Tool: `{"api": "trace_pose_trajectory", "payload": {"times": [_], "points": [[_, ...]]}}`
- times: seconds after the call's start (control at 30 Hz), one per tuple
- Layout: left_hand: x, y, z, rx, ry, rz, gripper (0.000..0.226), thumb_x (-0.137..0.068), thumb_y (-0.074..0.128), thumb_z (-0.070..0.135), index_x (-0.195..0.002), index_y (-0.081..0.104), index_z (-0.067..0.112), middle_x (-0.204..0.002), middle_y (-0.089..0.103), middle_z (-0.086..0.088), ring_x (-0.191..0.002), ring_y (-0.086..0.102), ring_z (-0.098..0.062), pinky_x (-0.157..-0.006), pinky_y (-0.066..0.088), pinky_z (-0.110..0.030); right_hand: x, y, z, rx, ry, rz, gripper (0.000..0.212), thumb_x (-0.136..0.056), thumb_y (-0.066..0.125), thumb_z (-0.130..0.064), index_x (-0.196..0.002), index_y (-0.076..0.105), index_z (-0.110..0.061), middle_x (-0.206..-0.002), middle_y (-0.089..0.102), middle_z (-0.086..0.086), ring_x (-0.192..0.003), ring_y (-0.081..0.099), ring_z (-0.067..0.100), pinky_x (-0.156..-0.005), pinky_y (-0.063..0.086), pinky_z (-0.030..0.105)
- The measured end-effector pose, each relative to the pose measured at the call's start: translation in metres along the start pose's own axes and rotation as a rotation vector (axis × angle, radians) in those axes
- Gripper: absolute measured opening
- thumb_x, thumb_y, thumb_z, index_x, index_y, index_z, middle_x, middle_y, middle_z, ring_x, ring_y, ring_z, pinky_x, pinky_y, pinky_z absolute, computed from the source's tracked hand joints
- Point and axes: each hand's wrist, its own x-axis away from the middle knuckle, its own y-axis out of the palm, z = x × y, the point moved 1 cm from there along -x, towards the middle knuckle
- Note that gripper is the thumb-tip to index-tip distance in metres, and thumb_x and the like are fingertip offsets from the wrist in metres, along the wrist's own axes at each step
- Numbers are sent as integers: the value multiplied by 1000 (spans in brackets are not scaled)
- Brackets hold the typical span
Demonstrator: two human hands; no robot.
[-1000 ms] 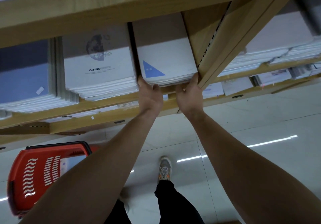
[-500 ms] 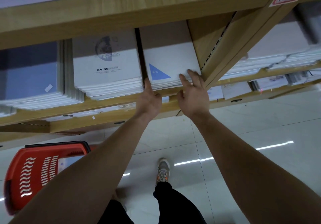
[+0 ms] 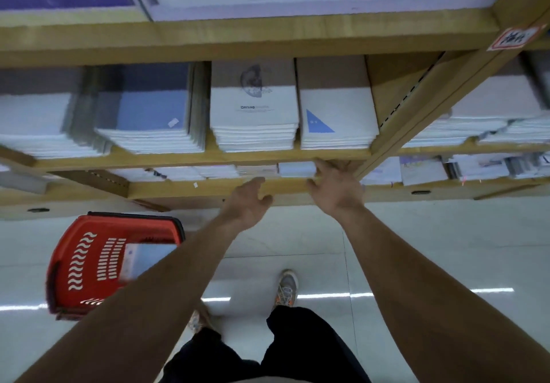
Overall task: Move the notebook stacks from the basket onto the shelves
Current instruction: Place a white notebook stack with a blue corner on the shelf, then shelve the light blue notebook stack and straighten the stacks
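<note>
A: Where's the triangle stack (image 3: 336, 115)?

B: Centre right of the frame, lying flat on the middle shelf (image 3: 178, 158). It sits hard by the upright (image 3: 416, 106) on its right and just beside the next stack (image 3: 254, 109) on its left. Its front edge lines up with the neighbours, which I take to be the reason for the spot: it fills the end of a tidy row with the cover readable.

A: And the hands?

B: Neither holds anything. The left hand (image 3: 248, 201) hangs in front of the lower board, fingers loosely curled round nothing. The right hand (image 3: 336, 187) is just under the stack, fingers spread and slack. Whether its tips touch the shelf edge I cannot tell, because it is blurred.

A: So that stack is placed?

B: I'd judge so. It rests square with nobody touching it.

A: What's left?

B: The basket (image 3: 86, 263) stands on the floor (image 3: 476, 234) at lower left, partly behind the left forearm. A pale-blue notebook (image 3: 143, 256) shows inside, but how many lie under it is hidden.

A: Why park it there?

B: Probably so a bend to the left reaches it without stepping away.

A: Next move?

B: Likely both hands go down to the basket. Thin notebooks slide apart, so gripping a pile from two sides makes sense. It will also need a free gap, and this row looks full.
</note>
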Motion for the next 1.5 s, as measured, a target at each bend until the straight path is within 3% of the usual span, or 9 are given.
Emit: {"api": "trace_pose_trajectory", "payload": {"times": [0.23,0.37,0.5,0.63,0.8,1.07,1.23,1.4,1.5], "points": [[109,-74,-182,-59,-309,126,51,-86,56,62,-126,58,31,-119,70,-5,-104,66,-25,-93,54,-43,41,70,-128,234,-143,-247,68,-96,53,-52,-153,31,-22,-150,41,11,-134,43,34,-103,43,45],[178,-107,-264,7,-465,248,62,-90,63,50,-141,50,16,-129,65,-12,-113,64,-31,-96,52,-42,64,109,-215,356,-315,-352,63,-95,54,-52,-148,40,-21,-146,44,11,-131,44,35,-100,43,45],[226,-119,-353,85,-586,304,79,-74,51,70,-141,45,29,-130,64,-6,-111,65,-30,-92,56,-47,85,148,-299,450,-433,-425,60,-94,54,-53,-145,46,-23,-143,46,10,-130,44,33,-98,44,44],[257,-129,-423,135,-606,342,72,-73,45,82,-128,51,35,-118,70,-1,-100,70,-29,-87,58,-48,103,185,-376,484,-529,-453,51,-93,57,-50,-135,55,-21,-139,50,11,-125,49,34,-92,45,41],[283,-158,-466,136,-646,311,64,-84,52,70,-133,45,29,-121,68,-6,-103,67,-32,-85,58,-49,117,234,-446,562,-595,-498,49,-91,58,-51,-133,54,-25,-136,49,9,-126,46,33,-93,45,43],[230,-130,-544,156,-665,233,60,-89,52,68,-129,47,23,-118,66,-8,-103,65,-31,-83,57,-46,77,330,-489,768,-670,-586,50,-89,57,-51,-127,56,-20,-130,51,12,-121,50,33,-95,48,42],[150,-76,-604,269,-714,234,59,-86,55,66,-128,48,25,-120,65,-6,-107,63,-30,-86,56,-49,13,431,-478,815,-730,-640,53,-78,49,-57,-113,62,-20,-116,58,8,-106,59,32,-87,53,44],[61,-7,-652,230,-744,230,68,-86,62,59,-137,44,18,-132,56,-8,-121,54,-32,-93,51,-48,-51,532,-451,838,-745,-659,55,-89,60,-45,-136,55,-16,-134,53,14,-121,52,36,-100,47,46],[5,35,-679,220,-749,241,70,-88,62,58,-140,41,16,-134,55,-9,-121,54,-31,-92,51,-48,-88,592,-431,892,-789,-638,53,-91,61,-42,-135,54,-15,-134,52,14,-121,53,36,-98,48,44]]}}
